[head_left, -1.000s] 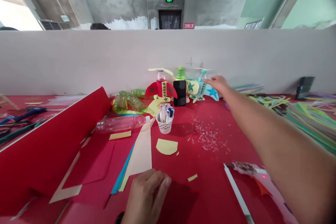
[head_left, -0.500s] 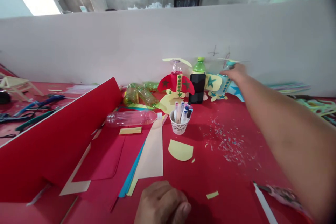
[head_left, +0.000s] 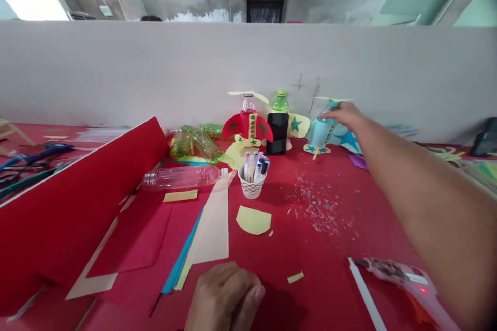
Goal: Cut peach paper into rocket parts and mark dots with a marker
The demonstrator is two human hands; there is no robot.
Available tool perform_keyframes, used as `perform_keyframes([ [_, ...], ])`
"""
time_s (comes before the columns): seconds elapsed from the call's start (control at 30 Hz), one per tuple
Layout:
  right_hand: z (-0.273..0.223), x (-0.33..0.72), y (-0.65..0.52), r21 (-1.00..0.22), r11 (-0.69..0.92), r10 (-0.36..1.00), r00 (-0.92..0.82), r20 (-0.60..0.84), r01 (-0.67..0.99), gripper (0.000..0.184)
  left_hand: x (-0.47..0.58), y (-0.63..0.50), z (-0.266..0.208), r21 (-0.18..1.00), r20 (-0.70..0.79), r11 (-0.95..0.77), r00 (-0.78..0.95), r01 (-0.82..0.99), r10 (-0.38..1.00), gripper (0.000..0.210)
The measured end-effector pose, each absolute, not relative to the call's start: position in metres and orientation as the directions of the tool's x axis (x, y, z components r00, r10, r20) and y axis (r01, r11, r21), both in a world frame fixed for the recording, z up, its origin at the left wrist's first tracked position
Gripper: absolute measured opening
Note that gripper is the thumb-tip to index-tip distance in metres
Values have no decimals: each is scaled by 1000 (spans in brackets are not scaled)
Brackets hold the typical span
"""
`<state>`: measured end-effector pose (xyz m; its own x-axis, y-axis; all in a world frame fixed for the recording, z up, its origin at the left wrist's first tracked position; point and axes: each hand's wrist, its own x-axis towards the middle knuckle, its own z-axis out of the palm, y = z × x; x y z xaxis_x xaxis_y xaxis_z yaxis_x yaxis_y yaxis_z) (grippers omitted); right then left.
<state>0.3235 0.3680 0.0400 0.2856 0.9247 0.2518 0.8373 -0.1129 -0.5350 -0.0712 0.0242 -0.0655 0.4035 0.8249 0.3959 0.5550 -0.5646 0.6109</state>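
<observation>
At the back right, my right hand (head_left: 344, 113) grips the neck of a blue bottle airplane (head_left: 321, 133), which has star-marked wings and a pale propeller on its cap. The airplane leans a little. Low in the centre, my left hand (head_left: 225, 297) rests on the red table with its fingers curled in and nothing visible in them. Beside the blue airplane stand a black phone (head_left: 277, 134), a green-capped bottle airplane (head_left: 281, 101) behind it, and a red bottle airplane (head_left: 248, 121). A yellow paper scrap (head_left: 295, 277) lies right of my left hand.
A paper cup (head_left: 251, 187) holds several markers. Clear (head_left: 182, 178) and green bottles (head_left: 207, 146) lie left, near stacked coloured paper (head_left: 212, 232) and a red board (head_left: 77, 212). A glue gun (head_left: 404, 275) and white strip (head_left: 365, 292) lie at right, below paper shreds (head_left: 320, 207).
The view has turned slightly right. My right hand has shifted the blue bottle airplane a little toward me, and it tilts more. My left hand stays curled on the table.
</observation>
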Motion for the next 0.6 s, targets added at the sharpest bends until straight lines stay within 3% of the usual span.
perform_keyframes([
  [0.3, 53, 322, 362, -510, -221, 923, 346, 165, 831, 32, -71, 23, -62, 608, 380, -549, 396, 574, 836, 26],
  [0.6, 62, 335, 346, -652, -301, 839, 519, 167, 696, 34, -71, 24, -63, 604, 392, -561, 402, 565, 827, 26],
])
